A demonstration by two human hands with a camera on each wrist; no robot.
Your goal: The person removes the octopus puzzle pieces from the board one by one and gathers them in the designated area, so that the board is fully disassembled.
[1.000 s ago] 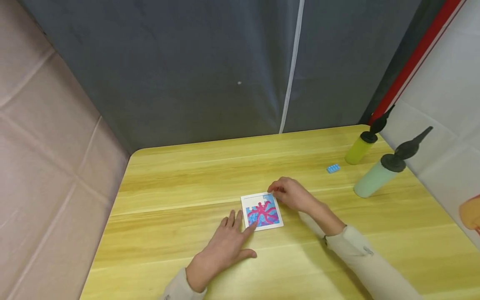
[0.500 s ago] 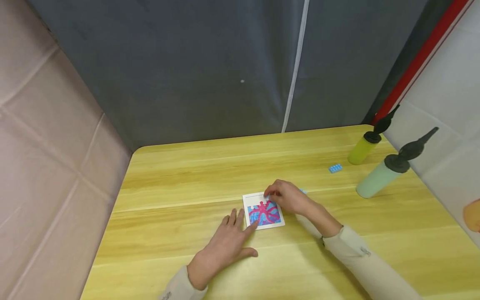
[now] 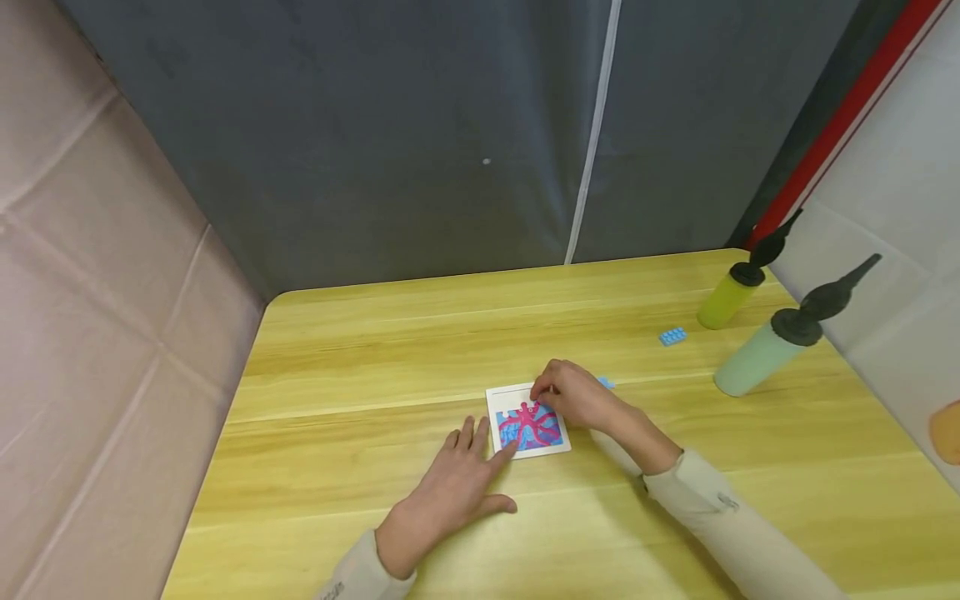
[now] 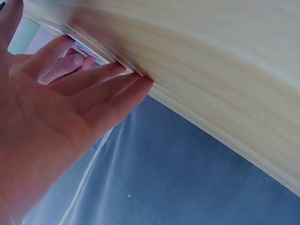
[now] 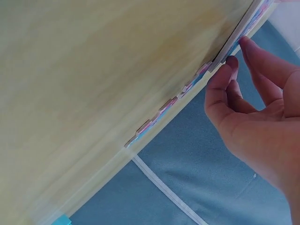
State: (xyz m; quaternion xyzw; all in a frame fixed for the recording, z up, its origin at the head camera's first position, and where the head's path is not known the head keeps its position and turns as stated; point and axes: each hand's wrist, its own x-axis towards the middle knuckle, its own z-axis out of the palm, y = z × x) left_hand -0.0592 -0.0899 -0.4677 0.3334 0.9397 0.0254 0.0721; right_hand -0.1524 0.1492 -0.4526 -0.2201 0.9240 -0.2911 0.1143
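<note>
Dark grey cloth (image 3: 337, 150) is hanging at twelve o'clock behind the wood-patterned table (image 3: 337, 358), where a white-framed puzzle board (image 3: 495, 395) is lying near the middle. Compared with a second ago, the right grip (image 3: 577, 395) is reaching slightly farther inward, its fingertips covering the board's one o'clock corner, and a loose blue piece (image 3: 606, 382) is now showing past it at two o'clock; the work is seemingly centring on that top row. Its thumb and forefinger are bending close together, but whether they are pinching a piece isn't showing clearly. At eight o'clock the left grip (image 3: 448, 483) is lying with fingers extended, touching the board and apparently steadying it. Against blue, a pink octopus (image 3: 528, 427) is filling the board's lower part, its upper boundary running jagged below a pale, unfilled band. Farther towards two o'clock, a blue brick (image 3: 672, 336) is lying near a yellow-green bottle (image 3: 722, 307).
</note>
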